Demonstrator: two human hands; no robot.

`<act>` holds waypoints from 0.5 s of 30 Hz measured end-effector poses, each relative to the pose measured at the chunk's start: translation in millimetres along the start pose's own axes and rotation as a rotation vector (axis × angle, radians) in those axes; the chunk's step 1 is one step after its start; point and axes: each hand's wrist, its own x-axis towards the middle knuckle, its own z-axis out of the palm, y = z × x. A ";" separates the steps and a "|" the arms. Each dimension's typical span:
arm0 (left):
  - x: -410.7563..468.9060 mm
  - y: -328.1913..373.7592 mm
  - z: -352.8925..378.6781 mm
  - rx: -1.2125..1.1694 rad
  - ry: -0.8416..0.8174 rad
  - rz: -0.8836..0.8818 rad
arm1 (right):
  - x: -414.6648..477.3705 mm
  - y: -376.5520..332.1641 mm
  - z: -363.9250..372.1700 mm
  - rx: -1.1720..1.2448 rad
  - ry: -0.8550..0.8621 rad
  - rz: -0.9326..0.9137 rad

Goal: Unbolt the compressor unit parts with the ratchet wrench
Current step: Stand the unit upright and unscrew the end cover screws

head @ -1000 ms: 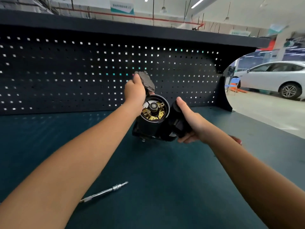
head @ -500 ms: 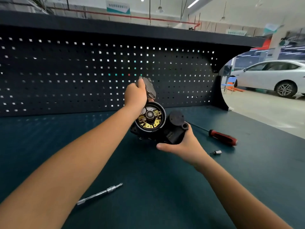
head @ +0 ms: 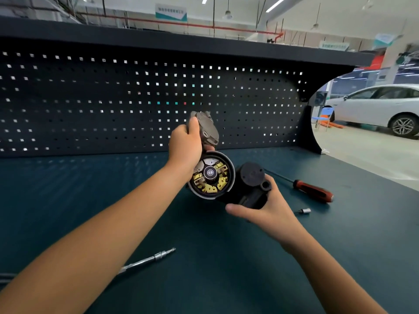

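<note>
Gripping a grey metal cover (head: 206, 129), the left hand (head: 184, 141) has thumb and fingers curled round it and holds it tilted just above the compressor unit (head: 246, 191). The right hand (head: 271, 214) clasps the unit's black body from the right and beneath, thumb stretched along the near side and fingers wrapped round the far side.

The unit's round housing (head: 227, 175) faces the camera with its end open. Inside sit brass-coloured pieces arranged around a dark hub with a shiny centre. Whether the unit rests on the dark green bench (head: 215, 286) or is lifted off it cannot be told.

The ratchet wrench (head: 148, 260) lies on the bench well to the near left of the unit, untouched, its handle end hidden behind the left forearm. A red-handled screwdriver (head: 314, 191) lies just right of the unit, with a small silver socket (head: 305, 210) near it on the nearer side. Behind the unit stands a black pegboard (head: 102, 105), and far off to its right a white car (head: 374, 107).
</note>
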 end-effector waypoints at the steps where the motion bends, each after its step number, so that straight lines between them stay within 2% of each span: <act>1: -4.9 -1.6 -1.2 -0.003 0.011 0.011 | -3.7 -0.3 0.2 0.092 -0.046 0.034; 3: -14.0 -4.5 -2.4 0.005 0.026 0.030 | -10.0 0.0 1.9 0.186 -0.082 0.081; 6: -28.4 -9.9 -0.8 0.011 0.027 0.068 | -15.2 4.6 1.2 0.132 0.025 0.116; 9: -39.2 -16.2 -0.1 0.034 0.051 0.111 | -18.5 5.4 -1.8 -0.127 0.095 0.038; 15: -45.3 -30.6 -6.5 0.052 0.095 0.134 | -14.4 6.7 -4.3 -0.745 0.076 -0.094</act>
